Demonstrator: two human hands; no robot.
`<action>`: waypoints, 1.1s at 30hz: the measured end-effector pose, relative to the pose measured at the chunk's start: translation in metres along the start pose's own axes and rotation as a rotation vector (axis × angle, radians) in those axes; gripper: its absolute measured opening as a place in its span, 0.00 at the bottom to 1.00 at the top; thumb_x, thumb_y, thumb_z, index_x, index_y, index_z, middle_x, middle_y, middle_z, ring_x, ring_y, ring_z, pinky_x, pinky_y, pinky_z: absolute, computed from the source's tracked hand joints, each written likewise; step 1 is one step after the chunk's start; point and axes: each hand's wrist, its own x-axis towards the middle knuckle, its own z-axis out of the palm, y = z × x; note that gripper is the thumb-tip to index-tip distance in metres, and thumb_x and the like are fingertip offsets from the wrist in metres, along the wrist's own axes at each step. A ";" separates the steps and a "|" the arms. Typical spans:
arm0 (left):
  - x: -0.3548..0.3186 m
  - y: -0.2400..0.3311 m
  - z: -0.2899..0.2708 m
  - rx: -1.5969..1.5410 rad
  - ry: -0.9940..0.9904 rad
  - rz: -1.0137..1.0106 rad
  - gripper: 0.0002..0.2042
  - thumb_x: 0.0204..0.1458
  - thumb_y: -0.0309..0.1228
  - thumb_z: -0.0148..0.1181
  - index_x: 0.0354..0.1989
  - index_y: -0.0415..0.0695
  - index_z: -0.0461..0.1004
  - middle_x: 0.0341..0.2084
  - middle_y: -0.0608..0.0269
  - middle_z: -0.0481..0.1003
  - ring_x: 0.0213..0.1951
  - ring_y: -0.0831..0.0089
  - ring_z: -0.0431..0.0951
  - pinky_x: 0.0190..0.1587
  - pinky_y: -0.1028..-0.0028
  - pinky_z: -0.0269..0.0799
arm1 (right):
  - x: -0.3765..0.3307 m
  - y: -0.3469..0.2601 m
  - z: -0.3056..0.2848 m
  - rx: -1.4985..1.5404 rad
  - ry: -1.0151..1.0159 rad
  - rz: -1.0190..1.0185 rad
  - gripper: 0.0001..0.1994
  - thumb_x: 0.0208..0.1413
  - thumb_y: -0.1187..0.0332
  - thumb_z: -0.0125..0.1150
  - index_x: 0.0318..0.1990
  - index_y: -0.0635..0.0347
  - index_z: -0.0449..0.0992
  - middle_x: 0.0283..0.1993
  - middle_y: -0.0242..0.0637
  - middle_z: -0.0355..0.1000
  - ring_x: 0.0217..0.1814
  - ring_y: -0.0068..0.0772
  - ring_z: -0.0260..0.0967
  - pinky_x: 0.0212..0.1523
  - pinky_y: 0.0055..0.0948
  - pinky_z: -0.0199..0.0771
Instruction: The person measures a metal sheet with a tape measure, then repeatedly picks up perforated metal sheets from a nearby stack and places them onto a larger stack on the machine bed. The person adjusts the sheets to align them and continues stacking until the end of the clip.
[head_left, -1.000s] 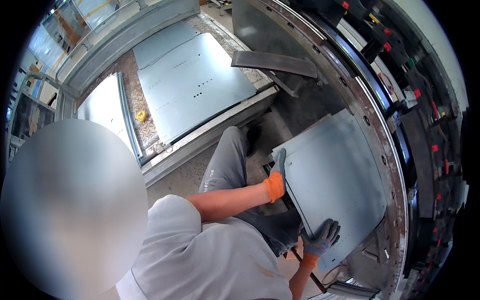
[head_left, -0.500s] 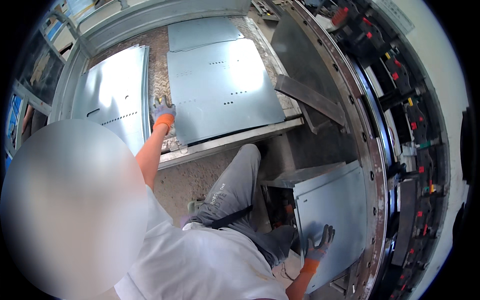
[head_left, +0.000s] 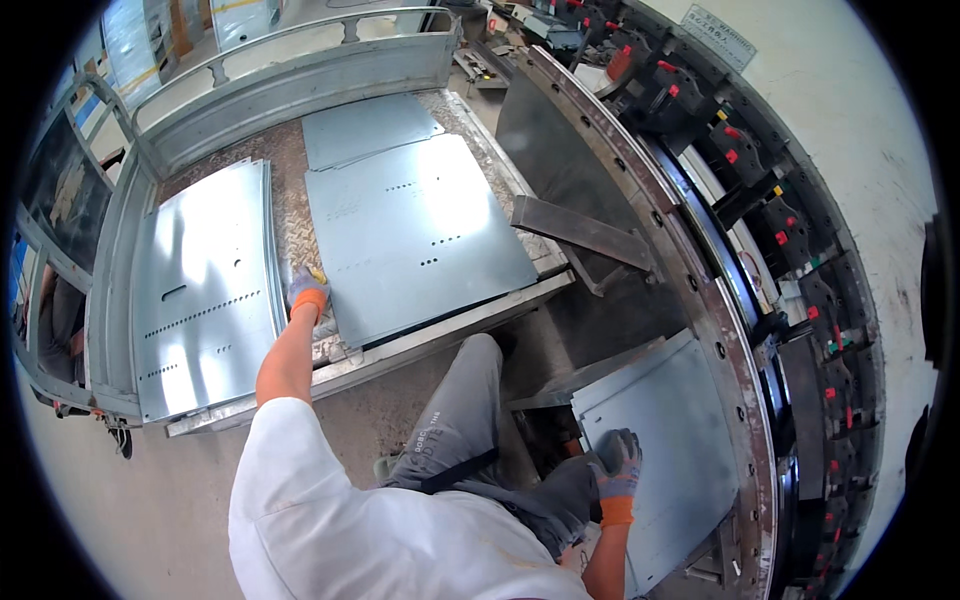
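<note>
Both my hands wear grey gloves with orange cuffs. My left hand (head_left: 308, 288) reaches far out to the right edge of a stack of flat metal sheets (head_left: 205, 270) with slots and rows of holes. It is at that edge, but its fingers are too small and partly hidden to tell if they grip. A second pile of perforated metal sheets (head_left: 410, 240) lies just right of it. At the lower right, my right hand (head_left: 618, 465) lies with fingers extended on the left side of another stack of metal sheets (head_left: 685, 450).
Both left piles rest on a metal cart bed (head_left: 290, 190) with raised rails. An angled steel bar (head_left: 580, 232) juts out beside it. A long machine (head_left: 725, 330) with red-marked clamps curves along the right. My grey-trousered leg (head_left: 455, 410) stands between cart and right stack.
My left hand has gone from the gap between the piles to the left stack's edge. My right hand has shifted toward the left side of its stack. The view has swung, showing more cart.
</note>
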 end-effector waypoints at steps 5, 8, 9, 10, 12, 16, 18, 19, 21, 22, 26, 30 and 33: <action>-0.092 0.026 -0.007 -1.206 -0.436 0.395 0.39 0.49 0.25 0.72 0.72 0.49 0.60 0.55 0.53 0.76 0.52 0.69 0.78 0.52 0.68 0.78 | 0.049 -0.089 -0.015 0.354 0.089 -0.191 0.31 0.46 0.73 0.75 0.61 0.61 0.74 0.59 0.46 0.76 0.60 0.49 0.73 0.62 0.41 0.73; -0.250 0.109 -0.072 -1.115 -0.709 0.873 0.34 0.54 0.20 0.64 0.71 0.43 0.61 0.60 0.58 0.72 0.58 0.68 0.74 0.60 0.66 0.75 | 0.073 -0.150 0.004 0.737 -0.093 0.017 0.28 0.51 0.76 0.71 0.62 0.63 0.75 0.54 0.43 0.79 0.54 0.32 0.77 0.58 0.31 0.74; -0.288 0.121 -0.096 -1.225 -0.923 0.795 0.30 0.56 0.22 0.62 0.70 0.42 0.63 0.59 0.58 0.73 0.58 0.69 0.74 0.61 0.67 0.73 | 0.082 -0.181 0.004 0.748 -0.183 0.034 0.26 0.52 0.76 0.70 0.61 0.64 0.75 0.54 0.42 0.79 0.55 0.31 0.76 0.59 0.30 0.73; -0.315 0.129 -0.110 -1.340 -1.137 0.712 0.27 0.58 0.24 0.59 0.68 0.40 0.66 0.58 0.58 0.74 0.58 0.69 0.74 0.63 0.67 0.72 | 0.090 -0.192 0.025 0.799 -0.188 -0.056 0.25 0.53 0.74 0.70 0.61 0.65 0.76 0.54 0.42 0.79 0.55 0.31 0.76 0.59 0.29 0.73; -0.329 0.120 -0.071 -1.406 -0.926 0.888 0.22 0.61 0.26 0.55 0.66 0.39 0.69 0.54 0.58 0.77 0.57 0.71 0.74 0.61 0.69 0.73 | 0.100 -0.221 0.055 0.813 -0.329 -0.088 0.23 0.55 0.70 0.72 0.59 0.66 0.77 0.54 0.40 0.80 0.55 0.29 0.76 0.59 0.28 0.73; -0.332 0.113 -0.093 -1.378 -1.139 0.358 0.22 0.66 0.38 0.57 0.64 0.39 0.71 0.51 0.59 0.78 0.52 0.78 0.76 0.52 0.75 0.77 | 0.097 -0.237 0.075 0.894 -0.365 0.008 0.20 0.56 0.71 0.70 0.55 0.68 0.79 0.50 0.40 0.81 0.50 0.27 0.77 0.54 0.27 0.76; -0.331 0.110 -0.098 -1.362 -1.232 0.255 0.25 0.66 0.43 0.57 0.64 0.38 0.70 0.51 0.58 0.78 0.52 0.76 0.78 0.52 0.73 0.79 | 0.099 -0.241 0.079 0.963 -0.462 0.088 0.20 0.55 0.71 0.72 0.54 0.68 0.79 0.50 0.40 0.81 0.50 0.25 0.77 0.54 0.26 0.76; -0.328 0.107 -0.100 -1.367 -1.262 0.207 0.25 0.66 0.43 0.57 0.65 0.37 0.69 0.52 0.58 0.77 0.53 0.75 0.78 0.52 0.72 0.80 | 0.103 -0.248 0.073 0.979 -0.519 0.135 0.20 0.54 0.71 0.73 0.54 0.68 0.80 0.50 0.41 0.81 0.51 0.25 0.77 0.54 0.26 0.76; -0.323 0.102 -0.101 -1.462 -1.333 0.168 0.26 0.66 0.43 0.56 0.66 0.37 0.68 0.54 0.57 0.76 0.54 0.72 0.77 0.52 0.71 0.81 | 0.106 -0.247 0.077 0.947 -0.562 0.125 0.20 0.52 0.71 0.74 0.53 0.67 0.80 0.49 0.41 0.81 0.52 0.27 0.78 0.55 0.27 0.76; -0.321 0.100 -0.101 -1.553 -1.371 0.176 0.27 0.67 0.44 0.56 0.66 0.37 0.67 0.55 0.57 0.76 0.55 0.71 0.77 0.53 0.70 0.81 | 0.107 -0.241 0.085 0.900 -0.549 0.068 0.20 0.51 0.70 0.75 0.52 0.65 0.81 0.49 0.41 0.81 0.51 0.29 0.78 0.55 0.29 0.77; -0.306 0.091 -0.118 -1.433 -1.455 0.193 0.30 0.67 0.46 0.55 0.69 0.37 0.63 0.59 0.56 0.73 0.57 0.71 0.76 0.53 0.71 0.80 | 0.118 -0.255 0.074 0.409 -0.465 -0.426 0.23 0.45 0.65 0.78 0.51 0.58 0.82 0.47 0.42 0.81 0.51 0.45 0.78 0.55 0.36 0.78; -0.292 0.085 -0.112 -1.091 -1.505 0.269 0.33 0.66 0.47 0.56 0.73 0.39 0.59 0.58 0.59 0.74 0.53 0.77 0.75 0.52 0.76 0.75 | 0.127 -0.269 0.072 0.292 -0.530 -0.558 0.24 0.43 0.62 0.78 0.51 0.53 0.83 0.47 0.43 0.81 0.54 0.52 0.76 0.56 0.41 0.77; -0.293 0.081 -0.124 -1.307 -1.367 0.411 0.34 0.64 0.38 0.57 0.76 0.43 0.53 0.55 0.60 0.74 0.52 0.78 0.73 0.56 0.76 0.71 | 0.136 -0.274 0.072 0.375 -0.581 -0.509 0.23 0.44 0.62 0.77 0.51 0.53 0.83 0.47 0.44 0.81 0.55 0.50 0.76 0.57 0.42 0.76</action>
